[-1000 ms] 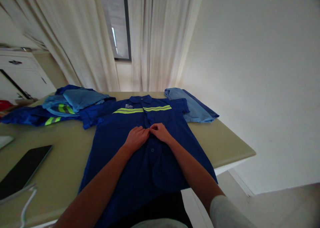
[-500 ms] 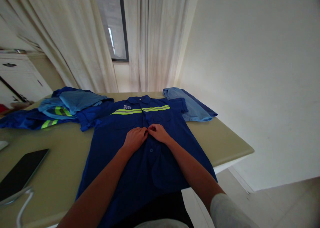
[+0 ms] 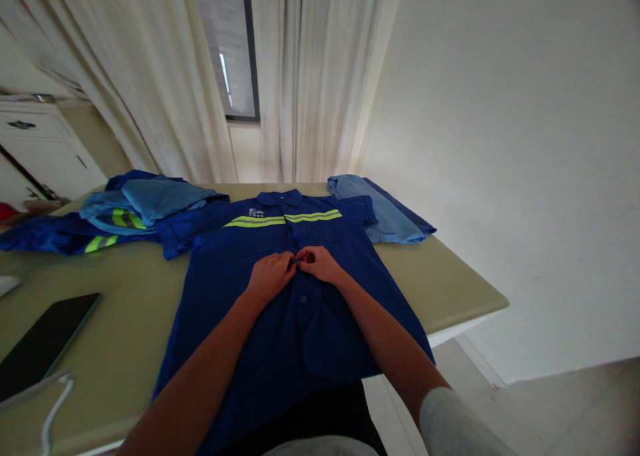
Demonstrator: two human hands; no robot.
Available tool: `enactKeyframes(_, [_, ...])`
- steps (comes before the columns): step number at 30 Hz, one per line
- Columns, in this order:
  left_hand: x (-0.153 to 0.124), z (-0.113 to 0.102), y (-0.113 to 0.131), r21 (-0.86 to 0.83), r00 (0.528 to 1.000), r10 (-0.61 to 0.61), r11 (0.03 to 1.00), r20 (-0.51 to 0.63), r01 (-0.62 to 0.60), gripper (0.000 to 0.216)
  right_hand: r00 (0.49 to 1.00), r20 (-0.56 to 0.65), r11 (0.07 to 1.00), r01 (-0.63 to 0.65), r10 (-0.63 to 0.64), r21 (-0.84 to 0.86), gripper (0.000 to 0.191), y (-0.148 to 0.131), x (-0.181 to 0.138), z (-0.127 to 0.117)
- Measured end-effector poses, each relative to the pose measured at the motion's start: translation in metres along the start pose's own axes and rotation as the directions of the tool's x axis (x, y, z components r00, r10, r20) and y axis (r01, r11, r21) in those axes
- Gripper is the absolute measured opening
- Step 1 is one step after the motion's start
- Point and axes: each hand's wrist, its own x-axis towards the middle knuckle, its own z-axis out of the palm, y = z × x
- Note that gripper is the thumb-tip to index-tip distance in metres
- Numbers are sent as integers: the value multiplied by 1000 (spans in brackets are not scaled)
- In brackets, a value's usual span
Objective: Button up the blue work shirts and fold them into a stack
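On my feed the shirt (image 3: 283, 336) was deep blue, crossed by a yellow-green band (image 3: 257, 222) with a grey stripe along its middle, and carried white lettering (image 3: 256, 213). To the left I saw light blue cloth (image 3: 157, 199) over a blue garment (image 3: 45, 235); to the right, pale blue fabric (image 3: 377, 209). The tabletop (image 3: 445, 279) looked olive-beige, the far curtains (image 3: 165, 96) cream.

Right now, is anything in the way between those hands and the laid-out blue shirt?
Nothing visible is. The left hand and right hand both touch the blue shirt at its front. The clothes pile and light blue garment lie at its sides, away from the hands.
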Motion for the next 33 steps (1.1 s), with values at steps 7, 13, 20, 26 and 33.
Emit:
enactKeyframes(7, [-1,-2,-4,-114,999,-1,993,36,6,16,1000,15,1000,15,-15,-21,17,-2,-2,0])
enactKeyframes(13, [1,4,-12,-143,997,79,987,-7,-80,26,990,-126,989,45,-64,-143,18,-1,-1,5])
enactKeyframes(20, [-5,21,-12,-24,997,8,1000,-80,-10,48,972,-235,970,-69,12,-234,40,-2,-4,6])
enactKeyframes(26, [-19,19,-7,14,993,110,994,47,-110,63,986,-55,810,-162,160,-563,35,-42,1,-2])
enactKeyframes(33, [-61,17,9,190,991,108,974,78,-121,75,978,-125,790,-209,167,-576,25,-45,17,15])
